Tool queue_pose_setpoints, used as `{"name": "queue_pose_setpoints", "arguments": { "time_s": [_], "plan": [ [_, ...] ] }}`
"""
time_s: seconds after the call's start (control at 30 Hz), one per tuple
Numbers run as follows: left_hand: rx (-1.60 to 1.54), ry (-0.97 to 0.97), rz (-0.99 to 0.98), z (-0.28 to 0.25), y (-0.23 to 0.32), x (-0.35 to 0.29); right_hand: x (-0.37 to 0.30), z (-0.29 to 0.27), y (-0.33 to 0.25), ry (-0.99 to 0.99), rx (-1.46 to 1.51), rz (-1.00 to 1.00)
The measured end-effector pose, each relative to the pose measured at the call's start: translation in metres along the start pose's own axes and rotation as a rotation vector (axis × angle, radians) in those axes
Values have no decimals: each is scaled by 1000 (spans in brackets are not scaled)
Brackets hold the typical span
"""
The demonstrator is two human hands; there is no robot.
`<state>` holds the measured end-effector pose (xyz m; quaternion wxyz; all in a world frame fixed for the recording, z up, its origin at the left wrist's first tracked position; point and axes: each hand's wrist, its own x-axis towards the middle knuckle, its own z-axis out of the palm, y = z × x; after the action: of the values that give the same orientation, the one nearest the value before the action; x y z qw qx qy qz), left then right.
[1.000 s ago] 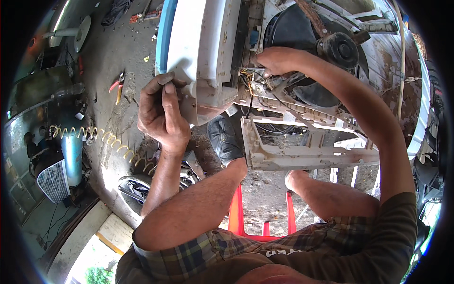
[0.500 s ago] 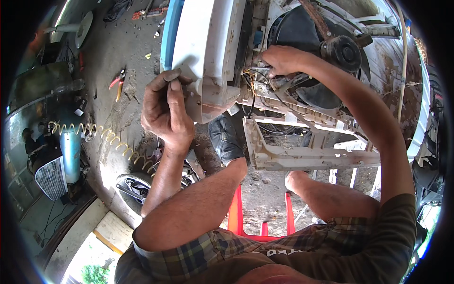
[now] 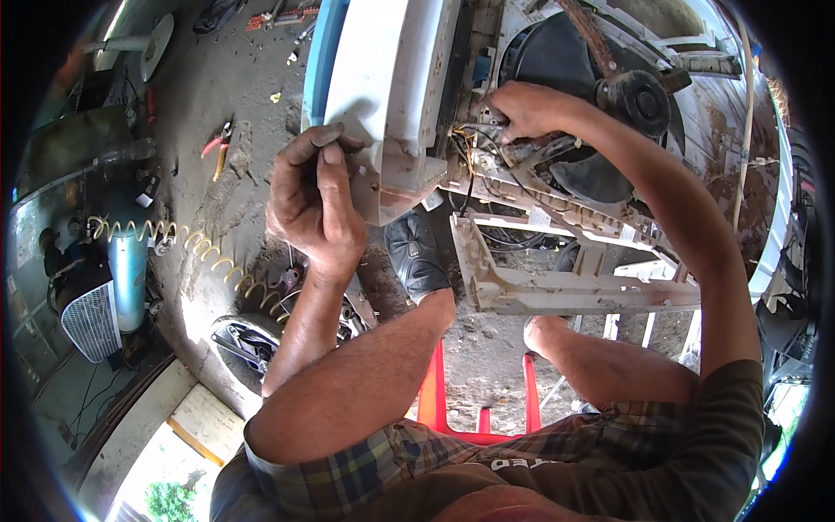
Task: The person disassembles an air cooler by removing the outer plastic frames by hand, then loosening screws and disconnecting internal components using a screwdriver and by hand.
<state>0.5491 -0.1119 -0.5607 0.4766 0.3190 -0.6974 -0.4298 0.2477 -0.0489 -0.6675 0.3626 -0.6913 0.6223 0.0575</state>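
My left hand [image 3: 315, 196] is closed, thumb and forefinger pinching the near corner of a white plastic panel [image 3: 365, 65] with a blue edge. Across from it, my right hand [image 3: 537, 113] reaches over the opened appliance body. Its fingers are curled down beside a bundle of thin wires [image 3: 474, 135]; whatever they grip is hidden beneath them. Close to that hand sit a black fan blade [image 3: 548, 56] and a round dark motor [image 3: 639, 97]. The dirty white frame [image 3: 578, 291] of the appliance extends towards my legs.
Pliers [image 3: 223, 152] with red and orange handles lie on the floor at left. A coiled yellowish hose [image 3: 204, 248] runs past a blue cylinder [image 3: 128, 278]. Between my legs shows a red plastic seat [image 3: 428, 400]. A brown bar [image 3: 584, 35] crosses the fan.
The panel and my left hand sit slightly farther right in the picture as the view shifts a little. My right hand's fingers have moved slightly near the wires. Both hands stay at the same parts.
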Motion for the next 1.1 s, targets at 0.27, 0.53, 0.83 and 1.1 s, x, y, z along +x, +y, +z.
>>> {"name": "queue_pose_setpoints", "arguments": {
  "time_s": [0.27, 0.53, 0.83, 1.1],
  "plan": [
    [3, 14, -11, -1, -4, -1, 6, 9, 16, -62, 118, -45],
    [2, 14, -14, -4, -3, -2, 1, -3, 0, -40, -3, 43],
    [-3, 9, -14, 1, -1, -3, 6, 10, 20, -49, 74, -64],
    [2, 13, -8, 0, -1, -1, 8, 19, 21, 67, 134, -100]
  ]
}}
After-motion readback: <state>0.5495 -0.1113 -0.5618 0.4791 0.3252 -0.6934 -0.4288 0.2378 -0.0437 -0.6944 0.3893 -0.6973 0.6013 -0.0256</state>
